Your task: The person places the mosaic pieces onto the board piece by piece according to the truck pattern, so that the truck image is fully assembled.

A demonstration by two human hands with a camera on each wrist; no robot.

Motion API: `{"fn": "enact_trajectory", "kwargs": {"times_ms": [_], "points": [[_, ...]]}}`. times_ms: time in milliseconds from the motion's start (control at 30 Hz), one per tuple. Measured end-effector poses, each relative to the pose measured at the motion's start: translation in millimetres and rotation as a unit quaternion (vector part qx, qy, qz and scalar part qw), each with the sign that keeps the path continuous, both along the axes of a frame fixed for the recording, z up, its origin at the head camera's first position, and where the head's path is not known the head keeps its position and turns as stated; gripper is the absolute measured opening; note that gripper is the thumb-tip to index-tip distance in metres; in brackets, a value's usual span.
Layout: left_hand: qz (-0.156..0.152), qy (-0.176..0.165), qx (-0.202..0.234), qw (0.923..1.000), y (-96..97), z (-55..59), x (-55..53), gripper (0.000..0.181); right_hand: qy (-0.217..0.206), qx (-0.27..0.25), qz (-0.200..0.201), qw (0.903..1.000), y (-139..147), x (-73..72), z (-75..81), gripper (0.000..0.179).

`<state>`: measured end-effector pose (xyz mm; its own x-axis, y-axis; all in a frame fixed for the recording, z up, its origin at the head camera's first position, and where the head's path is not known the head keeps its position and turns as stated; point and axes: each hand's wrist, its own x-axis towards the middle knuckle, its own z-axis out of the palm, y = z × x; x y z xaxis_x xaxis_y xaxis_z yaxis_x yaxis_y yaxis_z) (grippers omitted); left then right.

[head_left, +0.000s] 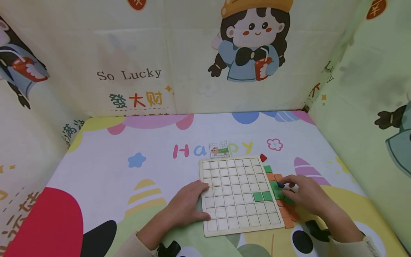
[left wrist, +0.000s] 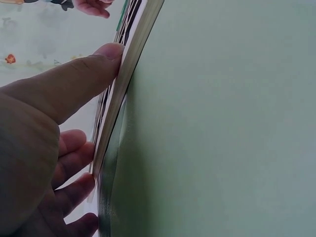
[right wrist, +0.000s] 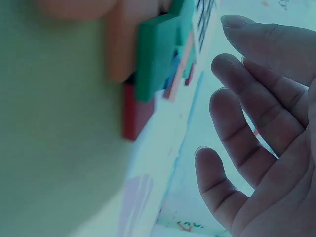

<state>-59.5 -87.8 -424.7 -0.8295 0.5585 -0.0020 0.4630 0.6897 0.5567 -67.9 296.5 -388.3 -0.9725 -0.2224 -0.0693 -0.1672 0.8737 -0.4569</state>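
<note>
A pale wooden grid board (head_left: 236,230) lies in front of me, with two green square tiles (head_left: 262,196) side by side in its right part. My left hand (head_left: 186,203) rests at its left edge, thumb and fingertips spread along the rim. The left wrist view shows the thumb (left wrist: 111,52) against the board's edge (left wrist: 118,103). Over the loose tiles on the right hovers my right hand (head_left: 309,194), its fingertips close to a dark blue tile (head_left: 280,185). In the right wrist view its fingers (right wrist: 224,106) are loosely bent and apart, with nothing between them.
Orange tiles (head_left: 289,223) and green tiles (head_left: 275,189) crowd along the board's right edge. A red tile (head_left: 263,157) lies by its upper right corner. Behind the board is a small card (head_left: 219,150) with a gridded picture. Printed cloth walls (head_left: 179,46) enclose the table.
</note>
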Motion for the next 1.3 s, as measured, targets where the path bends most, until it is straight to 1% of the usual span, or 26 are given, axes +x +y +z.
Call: {"fn": "enact_trajectory", "kwargs": {"times_ms": [200, 533, 800, 967, 1067, 1300], "points": [[-0.002, 0.000, -0.003, 1.0000, -0.2, 1.4, -0.6, 0.077, -0.004, 0.012, -0.012, 0.9998, 8, 7.0, -3.6, 0.030], [-0.003, 0.000, -0.004, 1.0000, -0.7, 1.5, -0.7, 0.077, -0.041, 0.026, -0.041, 0.9980, 18, 14.9, -7.7, 0.036], [-0.003, 0.004, 0.003, 1.0000, -0.9, 1.2, -0.3, 0.076, -0.046, 0.034, -0.045, 0.9974, 18, 17.1, -9.7, 0.037], [-0.005, 0.012, 0.006, 0.9999, -0.8, 0.4, -0.8, 0.077, -0.062, 0.037, -0.044, 0.9964, 18, 17.4, -11.4, 0.041], [-0.004, 0.015, 0.007, 0.9999, -0.7, -0.5, -1.2, 0.077, -0.068, 0.037, -0.044, 0.9960, 17, 17.0, -12.4, 0.041], [-0.003, 0.016, 0.006, 0.9999, -0.8, -1.0, -0.8, 0.077, -0.064, 0.041, -0.043, 0.9962, 13, 16.1, -12.6, 0.037]]}}
